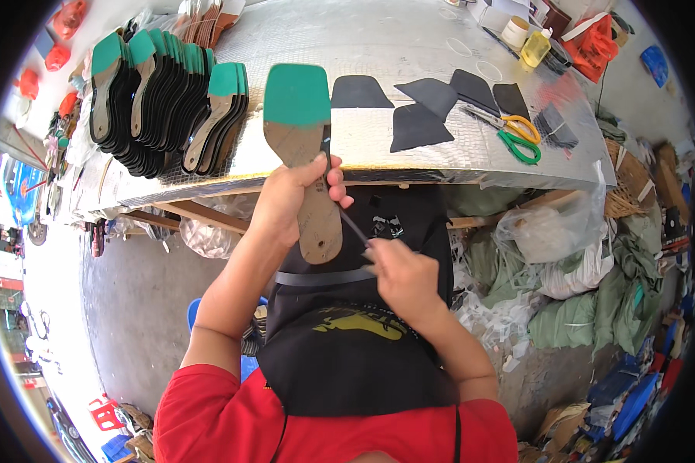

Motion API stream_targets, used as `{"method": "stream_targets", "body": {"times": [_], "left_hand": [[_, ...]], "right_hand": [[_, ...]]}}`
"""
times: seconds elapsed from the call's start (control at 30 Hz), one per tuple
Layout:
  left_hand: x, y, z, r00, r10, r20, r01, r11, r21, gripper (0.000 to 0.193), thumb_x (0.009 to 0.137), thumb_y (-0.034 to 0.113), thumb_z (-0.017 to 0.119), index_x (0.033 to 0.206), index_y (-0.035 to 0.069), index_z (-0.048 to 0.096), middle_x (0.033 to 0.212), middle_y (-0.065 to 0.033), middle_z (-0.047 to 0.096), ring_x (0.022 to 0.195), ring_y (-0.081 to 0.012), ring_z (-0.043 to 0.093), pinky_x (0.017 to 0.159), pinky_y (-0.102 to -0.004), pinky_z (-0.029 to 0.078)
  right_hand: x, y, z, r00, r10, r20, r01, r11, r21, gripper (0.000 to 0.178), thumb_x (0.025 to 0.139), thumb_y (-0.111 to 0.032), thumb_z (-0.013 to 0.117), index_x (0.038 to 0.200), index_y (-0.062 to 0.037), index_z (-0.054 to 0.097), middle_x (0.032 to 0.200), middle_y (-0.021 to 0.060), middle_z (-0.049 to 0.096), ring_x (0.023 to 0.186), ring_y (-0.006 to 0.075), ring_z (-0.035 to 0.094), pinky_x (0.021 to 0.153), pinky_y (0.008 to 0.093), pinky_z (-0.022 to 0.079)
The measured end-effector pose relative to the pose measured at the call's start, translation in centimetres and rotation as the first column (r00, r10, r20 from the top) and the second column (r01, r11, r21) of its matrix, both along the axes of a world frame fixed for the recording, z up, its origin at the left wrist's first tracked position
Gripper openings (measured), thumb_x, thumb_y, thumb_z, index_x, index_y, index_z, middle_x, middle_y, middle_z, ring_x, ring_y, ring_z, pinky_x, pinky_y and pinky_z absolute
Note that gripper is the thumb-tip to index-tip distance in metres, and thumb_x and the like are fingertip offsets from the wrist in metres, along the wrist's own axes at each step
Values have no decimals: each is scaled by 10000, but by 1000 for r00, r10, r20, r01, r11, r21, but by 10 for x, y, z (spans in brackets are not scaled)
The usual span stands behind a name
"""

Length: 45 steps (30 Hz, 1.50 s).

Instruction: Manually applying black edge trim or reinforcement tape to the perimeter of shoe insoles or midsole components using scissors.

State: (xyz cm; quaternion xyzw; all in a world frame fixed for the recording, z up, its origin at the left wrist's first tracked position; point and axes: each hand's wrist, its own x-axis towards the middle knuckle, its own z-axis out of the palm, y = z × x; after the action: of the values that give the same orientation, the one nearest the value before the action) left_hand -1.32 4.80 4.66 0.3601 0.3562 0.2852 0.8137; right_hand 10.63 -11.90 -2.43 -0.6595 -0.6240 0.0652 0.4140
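Observation:
My left hand (pixel 305 189) grips a shoe insole board (pixel 297 127) by its narrow waist, above my lap at the table's front edge. The board has a green toe end, a brown body and a small hole near the heel. From its right edge a thin dark strip (pixel 354 225) runs down to my right hand (pixel 405 278), whose fingers are closed around its lower end. Slight blur hides the exact grip. To the left on the table stand stacks of similar insole boards (pixel 158 92) with green toe ends.
Several black curved pieces (pixel 421 127) lie on the silvery tabletop (pixel 324 31). Right of them are scissors (pixel 517 135) with orange and green handles. A bottle of yellow liquid (pixel 536 48) stands farther back. Plastic bags (pixel 552 231) and green sacks (pixel 579 312) crowd the right side below.

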Motion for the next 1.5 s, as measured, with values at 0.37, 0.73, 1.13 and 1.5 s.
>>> {"method": "stream_targets", "body": {"times": [0.37,0.73,1.13,1.5], "left_hand": [[9,-3,30,995,2,97,-20,983,183,278,1009,220,484,1087,-45,505,798,-65,537,667,-158,524,642,-344,497],[-23,-35,4,750,-416,-515,562,811,164,423,941,334,631,1131,-36,553,1121,-118,629,1008,-200,613,823,-370,502],[-32,-11,-22,885,-269,-380,434,774,461,245,935,202,654,1012,-30,673,779,7,635,728,-36,515,639,-244,452],[3,-30,-47,927,-45,-372,250,814,524,247,953,222,617,999,-15,668,782,11,638,704,-39,500,630,-234,441]], "right_hand": [[-63,19,-1,974,128,-187,-86,972,220,195,869,-91,654,1028,16,615,701,126,605,525,229,619,478,342,469],[33,37,35,371,-3,-929,36,999,11,208,1000,-193,538,874,-33,576,668,-22,534,534,14,412,480,182,314],[63,24,35,938,-47,344,31,998,51,222,775,-47,635,991,-96,653,741,72,608,584,295,596,533,385,469],[-19,38,-8,953,-293,79,281,951,130,150,860,-91,623,961,14,589,680,122,614,514,270,625,447,353,483]]}}
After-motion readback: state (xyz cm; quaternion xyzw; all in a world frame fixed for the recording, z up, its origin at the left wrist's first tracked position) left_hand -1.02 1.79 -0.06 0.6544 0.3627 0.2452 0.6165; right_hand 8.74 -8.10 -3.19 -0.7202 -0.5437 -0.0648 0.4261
